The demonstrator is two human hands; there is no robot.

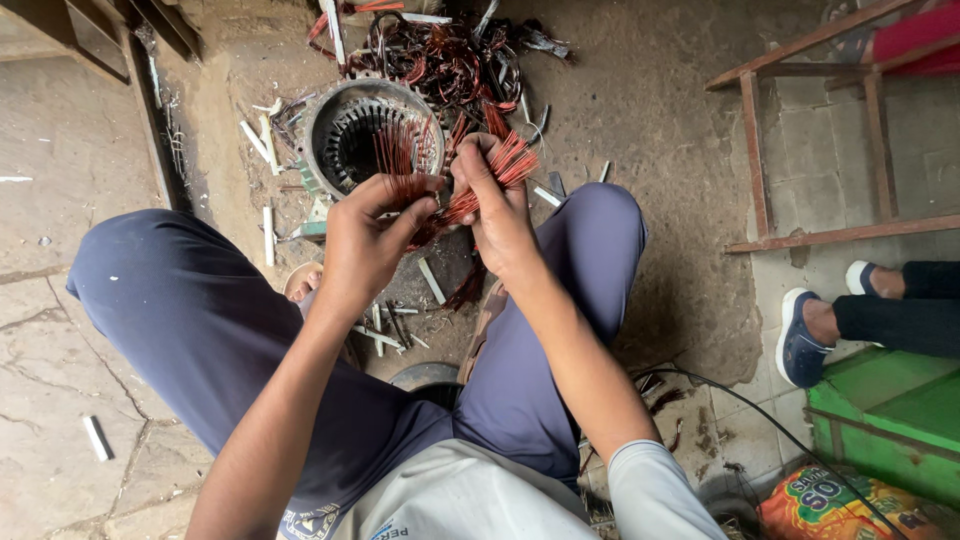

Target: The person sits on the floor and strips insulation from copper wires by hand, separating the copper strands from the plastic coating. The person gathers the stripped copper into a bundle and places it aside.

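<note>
Floor (60,330) carries everything; you sit over it, knees apart. Stator (372,135) lies on floor ahead of your hands, probably heavy and rigid. Scrap wire pile (440,55) beyond it, near far edge. Copper wires (470,190) between both hands, above stator's near rim. Left hand (365,245) pinched shut on wires; right hand (497,205) clamped around same bundle. Wires likely light, springy, with sharp cut ends: grip mid-bundle, away from tips.
</note>
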